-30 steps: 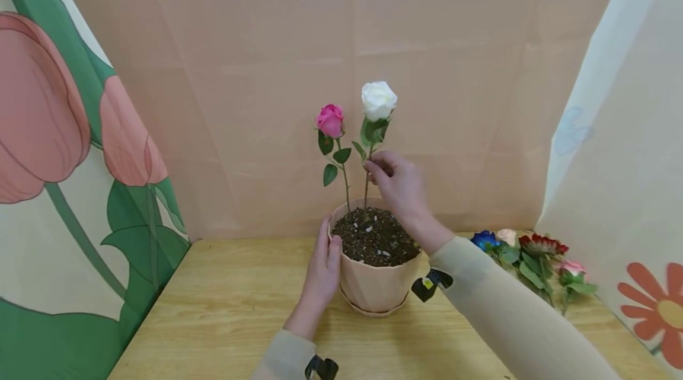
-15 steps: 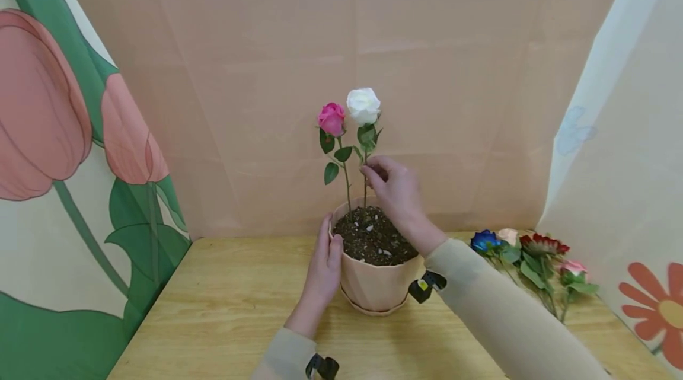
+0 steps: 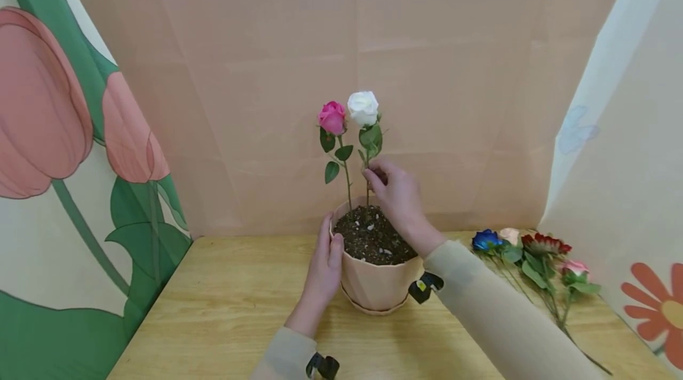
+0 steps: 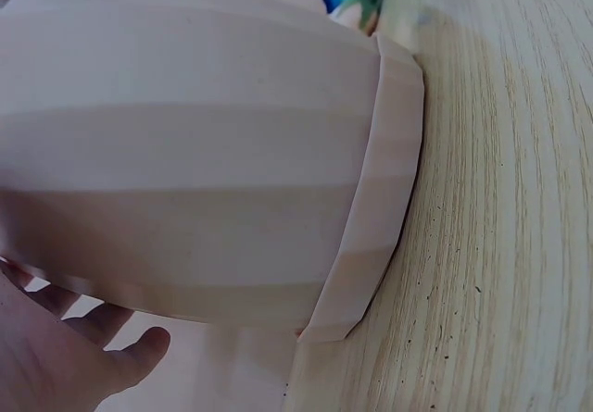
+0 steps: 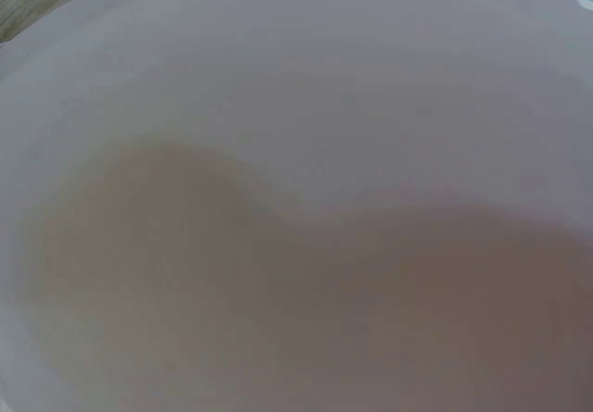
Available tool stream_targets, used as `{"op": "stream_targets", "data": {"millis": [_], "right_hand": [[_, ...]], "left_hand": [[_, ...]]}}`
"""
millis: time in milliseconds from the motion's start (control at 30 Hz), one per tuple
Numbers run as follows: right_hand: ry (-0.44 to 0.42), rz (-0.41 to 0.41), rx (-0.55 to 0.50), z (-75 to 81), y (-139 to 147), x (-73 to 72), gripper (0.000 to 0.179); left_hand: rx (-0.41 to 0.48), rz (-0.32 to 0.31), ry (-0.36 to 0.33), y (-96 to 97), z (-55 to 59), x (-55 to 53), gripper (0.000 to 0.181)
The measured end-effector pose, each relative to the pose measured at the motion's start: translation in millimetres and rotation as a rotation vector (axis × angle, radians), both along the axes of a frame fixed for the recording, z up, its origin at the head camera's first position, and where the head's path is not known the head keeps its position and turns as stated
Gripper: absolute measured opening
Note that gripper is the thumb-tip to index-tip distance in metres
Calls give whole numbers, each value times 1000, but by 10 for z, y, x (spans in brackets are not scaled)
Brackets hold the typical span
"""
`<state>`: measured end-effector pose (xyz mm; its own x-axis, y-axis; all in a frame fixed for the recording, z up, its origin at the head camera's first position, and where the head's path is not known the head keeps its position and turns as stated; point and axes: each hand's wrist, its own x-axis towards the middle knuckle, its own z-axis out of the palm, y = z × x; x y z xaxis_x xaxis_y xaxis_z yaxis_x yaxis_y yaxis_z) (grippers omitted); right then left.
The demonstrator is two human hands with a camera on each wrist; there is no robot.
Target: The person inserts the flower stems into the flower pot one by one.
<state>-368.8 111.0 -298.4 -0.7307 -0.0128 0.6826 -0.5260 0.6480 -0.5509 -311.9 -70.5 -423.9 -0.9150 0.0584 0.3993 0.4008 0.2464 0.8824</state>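
Note:
A white rose (image 3: pixel 363 108) stands nearly upright in the dark soil (image 3: pixel 376 238) of a pale pink flowerpot (image 3: pixel 373 285). My right hand (image 3: pixel 397 193) pinches its stem between thumb and fingertips, below the leaves. Just left of it is a pink rose (image 3: pixel 332 118), also planted, its stem leaning slightly left. My left hand (image 3: pixel 322 261) rests against the pot's left side. In the left wrist view its fingers (image 4: pixel 97 324) lie along the pot wall (image 4: pixel 185 153), mostly straight. The right wrist view is filled by a blurred pale surface, hiding that hand's fingers.
Several loose flowers lie on the wooden table (image 3: pixel 235 297) at the right: a blue rose (image 3: pixel 486 240), a peach one (image 3: pixel 509 235), a dark red flower (image 3: pixel 545 245) and a pink-white rose (image 3: pixel 575 268). A saucer (image 3: pixel 373 310) sits under the pot. A pink backdrop (image 3: pixel 267 101) stands behind.
The white rose has shifted left and down, coming closer to the pink rose. My right hand has moved slightly down with its stem. The left hand stays against the pot.

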Motion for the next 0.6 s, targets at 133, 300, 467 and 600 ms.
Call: {"op": "stream_targets", "data": {"millis": [133, 300, 467, 600], "right_hand": [[-8, 3, 10, -18, -22, -4, 12], [4, 3, 24, -59, -49, 8, 12], [22, -6, 54, -110, -43, 13, 13], [38, -10, 57, -131, -38, -2, 12]], "left_hand": [[6, -4, -6, 1, 6, -19, 58], [-1, 1, 1, -2, -18, -26, 59], [-2, 4, -14, 4, -25, -10, 60], [6, -4, -4, -4, -7, -8, 60]]}}
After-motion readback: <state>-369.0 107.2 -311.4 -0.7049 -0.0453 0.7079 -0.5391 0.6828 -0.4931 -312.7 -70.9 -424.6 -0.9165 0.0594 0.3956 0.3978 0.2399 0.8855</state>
